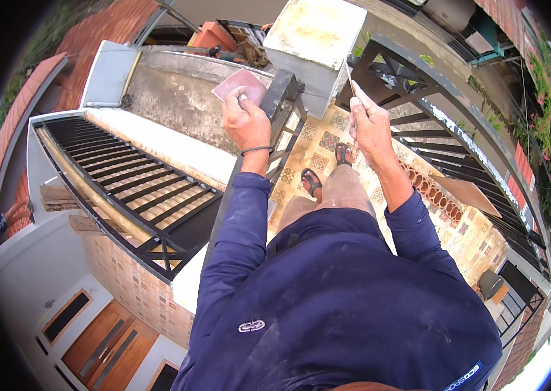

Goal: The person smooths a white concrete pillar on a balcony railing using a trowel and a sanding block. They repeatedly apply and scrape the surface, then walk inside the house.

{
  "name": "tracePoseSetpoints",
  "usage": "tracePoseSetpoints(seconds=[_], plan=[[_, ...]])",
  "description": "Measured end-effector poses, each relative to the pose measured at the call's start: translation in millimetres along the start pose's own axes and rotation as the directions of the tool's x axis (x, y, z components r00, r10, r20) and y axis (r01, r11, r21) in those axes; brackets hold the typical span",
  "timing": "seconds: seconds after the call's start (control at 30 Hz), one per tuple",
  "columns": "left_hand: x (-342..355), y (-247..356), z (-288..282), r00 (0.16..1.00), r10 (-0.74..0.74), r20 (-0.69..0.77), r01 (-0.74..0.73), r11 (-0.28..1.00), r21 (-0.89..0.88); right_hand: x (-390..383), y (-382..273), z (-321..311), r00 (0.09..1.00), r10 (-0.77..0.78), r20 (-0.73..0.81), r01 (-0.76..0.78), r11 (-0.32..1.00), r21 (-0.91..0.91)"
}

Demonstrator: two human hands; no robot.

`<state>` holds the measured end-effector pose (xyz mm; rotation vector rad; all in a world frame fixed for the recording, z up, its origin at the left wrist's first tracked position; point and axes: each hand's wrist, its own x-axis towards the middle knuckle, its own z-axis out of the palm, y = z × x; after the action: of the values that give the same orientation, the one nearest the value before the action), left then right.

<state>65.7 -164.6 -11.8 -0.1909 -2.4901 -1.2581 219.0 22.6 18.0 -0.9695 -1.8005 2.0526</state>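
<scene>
My left hand [244, 120] is closed on a flat pinkish square piece [230, 83], held just left of a dark metal railing post [281, 88]. My right hand [368, 127] is closed around a thin flat tool [351, 83], seen edge-on, which looks like a scraper; I cannot make out its full shape. It is raised near a black metal railing [396, 65] and a white concrete pillar [308, 36]. Below my hands are my sandalled feet on patterned floor tiles [321, 137].
A black barred railing [126, 182] curves along the left, above a lower area with a wooden door [109, 342]. A concrete ledge [171, 98] lies ahead. A loose brown board [467, 192] is at the right. Beyond the ledge, a person [220, 53] is partly visible among red roofs [93, 52].
</scene>
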Motion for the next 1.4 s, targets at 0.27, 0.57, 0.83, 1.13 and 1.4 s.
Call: tracePoseSetpoints(seconds=[0.27,0.57,0.83,1.13,1.4], plan=[[1.5,-2.6,1.5,0.999,0.032,0.015,-0.032,0.999,-0.005,6.9,-6.5,0.6,0.999,-0.036,-0.020,0.036,0.999,0.005],[4.2,-8.8,4.2,0.998,0.049,0.034,-0.049,0.999,-0.003,13.6,-0.5,-5.2,0.998,-0.054,-0.040,0.053,0.998,-0.028],[3.2,-8.5,3.9,0.998,0.027,0.048,-0.027,1.000,-0.012,31.2,11.1,-1.9,0.989,-0.129,-0.077,0.124,0.990,-0.063],[4.5,-10.9,1.1,0.997,0.046,0.070,-0.050,0.997,0.059,32.6,17.1,2.3,0.977,-0.189,-0.094,0.188,0.982,-0.019],[1.3,-5.1,-7.0,0.995,0.003,0.097,-0.011,0.997,0.072,41.9,13.7,3.0,0.972,-0.193,-0.130,0.195,0.981,-0.002]])
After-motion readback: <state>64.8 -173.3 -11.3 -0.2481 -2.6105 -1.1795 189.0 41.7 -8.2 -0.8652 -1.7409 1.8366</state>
